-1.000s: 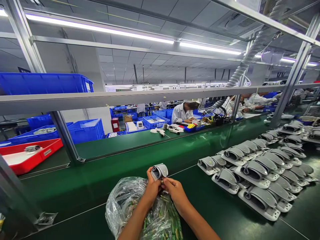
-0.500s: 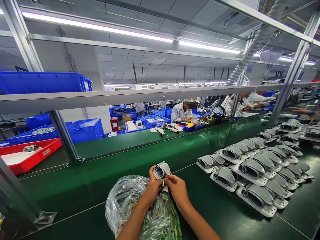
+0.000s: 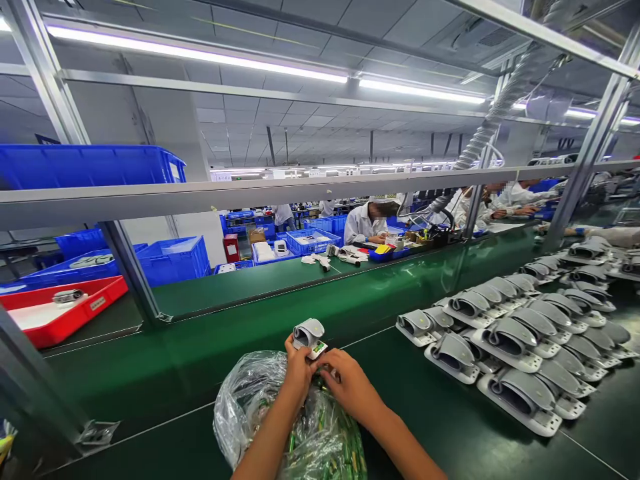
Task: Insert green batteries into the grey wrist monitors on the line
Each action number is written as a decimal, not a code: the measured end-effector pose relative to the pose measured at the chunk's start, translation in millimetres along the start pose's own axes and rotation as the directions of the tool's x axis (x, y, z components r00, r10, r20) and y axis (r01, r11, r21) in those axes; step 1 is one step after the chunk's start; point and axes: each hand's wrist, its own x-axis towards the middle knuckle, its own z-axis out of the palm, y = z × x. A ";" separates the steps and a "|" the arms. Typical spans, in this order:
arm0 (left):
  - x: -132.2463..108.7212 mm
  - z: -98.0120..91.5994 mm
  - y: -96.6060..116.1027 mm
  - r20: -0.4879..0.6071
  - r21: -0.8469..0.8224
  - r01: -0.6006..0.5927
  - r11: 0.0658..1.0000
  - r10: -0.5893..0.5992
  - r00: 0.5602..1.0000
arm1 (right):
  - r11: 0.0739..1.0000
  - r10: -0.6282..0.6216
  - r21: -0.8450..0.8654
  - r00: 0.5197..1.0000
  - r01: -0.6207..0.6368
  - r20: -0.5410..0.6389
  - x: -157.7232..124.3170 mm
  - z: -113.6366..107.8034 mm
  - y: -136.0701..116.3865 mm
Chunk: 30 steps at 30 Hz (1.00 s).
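Note:
My left hand (image 3: pixel 299 368) is closed around a grey curved cuff on a white base (image 3: pixel 309 333), raised above the near edge of a plastic bag. A small green piece (image 3: pixel 318 347) shows on the white base. Close beside that base, my right hand (image 3: pixel 347 383) has its fingers bent together, the fingertips by the base's lower edge; what they pinch, if anything, is hidden. Below both wrists lies the clear plastic bag (image 3: pixel 240 393), filled with many thin green pieces (image 3: pixel 345 443).
Rows of similar grey cuffs on white bases (image 3: pixel 520 390) cover the green bench at right, some stacked. A red tray (image 3: pixel 107 293) and blue bins (image 3: pixel 173 260) stand at left. A metal rail (image 3: pixel 300 190) crosses ahead. A co-worker in white (image 3: pixel 359 225) sits beyond.
The cuff has moved slightly left and turned, so its white base now faces up more. The green piece, earlier upright between the fingers, now shows on the base. My right hand's fingers have curled lower.

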 end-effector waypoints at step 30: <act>-10.9 -10.0 -9.4 0.329 0.230 -0.104 0.968 0.023 0.944 | 0.908 0.368 0.286 0.910 -0.307 -0.190 8.8 3.2 13.7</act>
